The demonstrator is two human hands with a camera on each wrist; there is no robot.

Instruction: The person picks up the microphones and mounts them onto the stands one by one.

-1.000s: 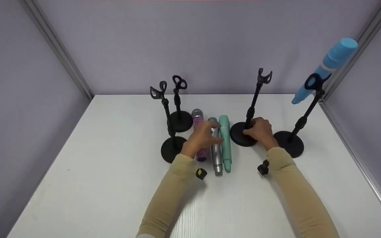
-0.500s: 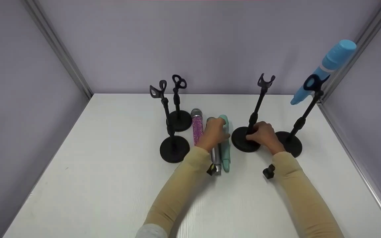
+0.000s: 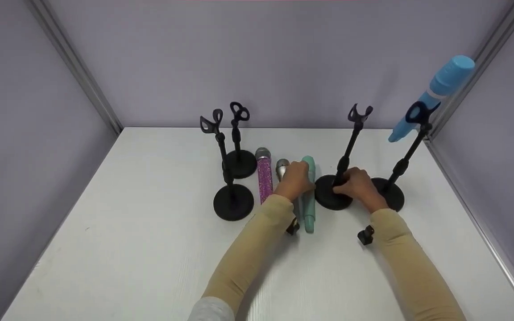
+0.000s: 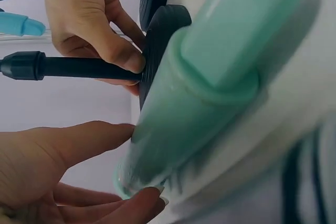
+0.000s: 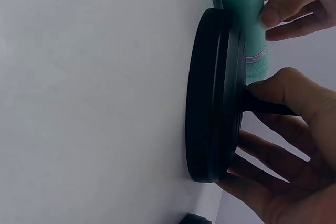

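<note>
My left hand pinches a mint-green microphone, thumb on one side and fingers on the other, as the left wrist view shows. The microphone lies lengthwise on the white table. To its right, my right hand grips a black microphone stand low down, with the thumb at the foot of the pole and fingers by the round base. This stand's clip holds nothing. Left of the green microphone lie a silver microphone, partly hidden under my left hand, and a glittery purple microphone.
Two black stands with bare clips, a front one and a back one, stand at the left. At the right, another stand bears a tilted blue microphone. Grey walls rise behind and beside the table.
My left hand has moved right, from over the purple and silver microphones to the green one, which has shifted slightly right. My right hand has brought its stand nearer and slightly right.
</note>
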